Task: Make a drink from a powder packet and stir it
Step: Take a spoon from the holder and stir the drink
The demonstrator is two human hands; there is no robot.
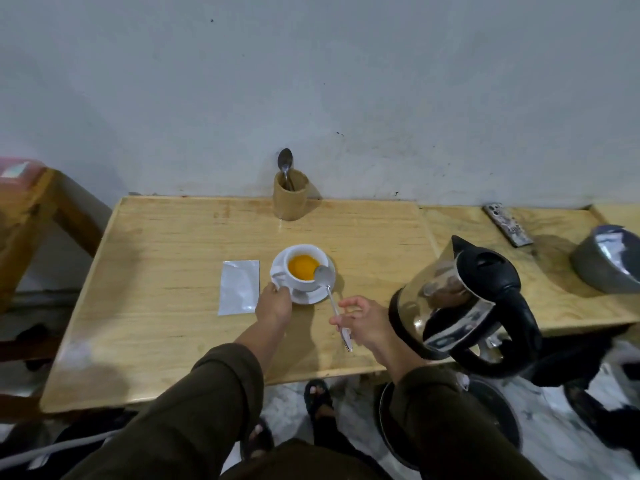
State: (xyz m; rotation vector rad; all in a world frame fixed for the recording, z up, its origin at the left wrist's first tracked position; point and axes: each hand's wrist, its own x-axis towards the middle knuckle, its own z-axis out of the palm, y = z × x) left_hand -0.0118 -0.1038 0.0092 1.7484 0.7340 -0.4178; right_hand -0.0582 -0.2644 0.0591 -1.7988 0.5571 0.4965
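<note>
Against a pale grey wall, your wooden table [166, 341] carries the cup and packet.

Your left hand [274, 305] has its fingers curled onto the near-left rim of the white saucer [310, 296], while your right hand [360, 320] pinches the handle of a metal spoon [333, 303] — its bowl rests at the cup's near-right rim. Orange liquid fills the white cup [305, 268] on that saucer. A silver powder packet [239, 287] lies flat just left of the saucer. Behind the cup, a wooden holder [291, 199] with another spoon stands at the wall — a glass kettle [460, 303] crowds your right hand, with a phone [507, 224] and grey bowl [606, 261] farther right.
</note>
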